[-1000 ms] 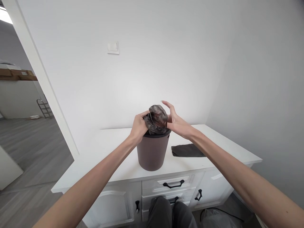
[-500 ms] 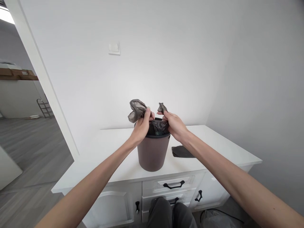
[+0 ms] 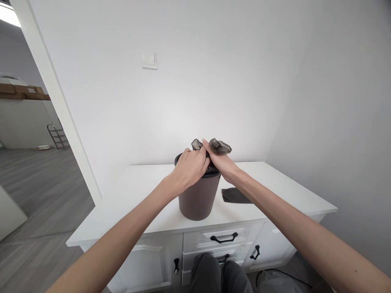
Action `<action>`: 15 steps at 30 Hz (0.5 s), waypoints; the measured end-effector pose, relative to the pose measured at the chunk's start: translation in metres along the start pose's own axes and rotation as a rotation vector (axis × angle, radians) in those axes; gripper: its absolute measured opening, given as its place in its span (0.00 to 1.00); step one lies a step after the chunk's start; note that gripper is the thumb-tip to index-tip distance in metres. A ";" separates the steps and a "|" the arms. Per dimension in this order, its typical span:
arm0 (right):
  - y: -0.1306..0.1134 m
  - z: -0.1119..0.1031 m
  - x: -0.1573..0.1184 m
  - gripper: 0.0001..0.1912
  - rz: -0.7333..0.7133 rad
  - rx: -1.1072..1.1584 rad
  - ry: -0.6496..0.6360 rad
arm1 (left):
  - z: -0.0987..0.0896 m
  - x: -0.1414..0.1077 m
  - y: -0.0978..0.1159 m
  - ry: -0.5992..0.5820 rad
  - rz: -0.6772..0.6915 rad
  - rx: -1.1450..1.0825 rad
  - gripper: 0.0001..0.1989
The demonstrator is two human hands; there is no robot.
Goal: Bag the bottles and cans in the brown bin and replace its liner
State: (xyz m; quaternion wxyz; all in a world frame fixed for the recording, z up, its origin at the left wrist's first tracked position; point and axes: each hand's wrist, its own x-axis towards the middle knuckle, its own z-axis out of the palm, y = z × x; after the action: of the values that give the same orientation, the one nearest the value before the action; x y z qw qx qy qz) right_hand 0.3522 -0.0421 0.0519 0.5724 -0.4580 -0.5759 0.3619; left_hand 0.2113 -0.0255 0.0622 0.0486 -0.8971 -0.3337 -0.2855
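Observation:
A brown trash can (image 3: 197, 199) with a black rim stands upright on the white cabinet top. Bunched ends of a thin black trash bag (image 3: 220, 147) stick up above its mouth, and more of the bag lines the inside. My left hand (image 3: 192, 165) is closed around bag plastic over the can's near rim. Against it, my right hand (image 3: 220, 160) is closed too, a gathered end of the bag standing out over it. The two hands touch and cross at the fingers, which hides most of the grip. Beside the can lies a folded dark bag (image 3: 236, 195), partly behind my right forearm.
The white cabinet (image 3: 146, 228) has a drawer with a black handle (image 3: 224, 238) on its front. Behind it rises a wall with a light switch (image 3: 149, 60). My knees (image 3: 206, 270) are against the lower drawers. A clear plastic bag (image 3: 279, 281) rests on the floor at right.
My hands have come together over the can, having been apart with one bag end each. The bag ends have crossed, and the larger loose flap now points right.

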 end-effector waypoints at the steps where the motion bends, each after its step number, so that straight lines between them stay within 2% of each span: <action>1: 0.001 0.000 0.001 0.23 0.034 0.036 0.064 | 0.001 -0.002 -0.001 -0.002 0.042 0.005 0.14; 3: -0.001 -0.001 0.001 0.25 0.062 0.135 0.132 | 0.002 -0.005 -0.006 -0.001 0.109 -0.071 0.15; 4: -0.003 -0.002 0.000 0.27 0.047 0.174 0.102 | 0.001 -0.007 -0.011 -0.012 0.126 -0.134 0.16; 6: -0.011 -0.007 -0.006 0.29 -0.004 0.185 -0.035 | -0.002 -0.010 -0.022 -0.062 0.120 -0.280 0.17; 10: -0.029 -0.021 -0.020 0.31 -0.170 -0.113 -0.339 | -0.015 -0.013 -0.038 -0.198 0.045 -0.566 0.18; 13: -0.036 -0.033 -0.025 0.28 -0.280 -0.321 -0.444 | -0.022 -0.014 -0.040 -0.261 0.013 -0.655 0.18; 15: -0.035 -0.041 -0.025 0.24 -0.313 -0.382 -0.474 | -0.024 -0.014 -0.039 -0.259 -0.042 -0.666 0.18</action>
State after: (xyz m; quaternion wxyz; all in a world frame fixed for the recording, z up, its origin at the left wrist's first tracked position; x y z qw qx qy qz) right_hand 0.3869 -0.0812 0.0800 0.3752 -0.3663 -0.8134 0.2518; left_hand 0.1663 -0.0098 0.0707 -0.2950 -0.8854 -0.2443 -0.2634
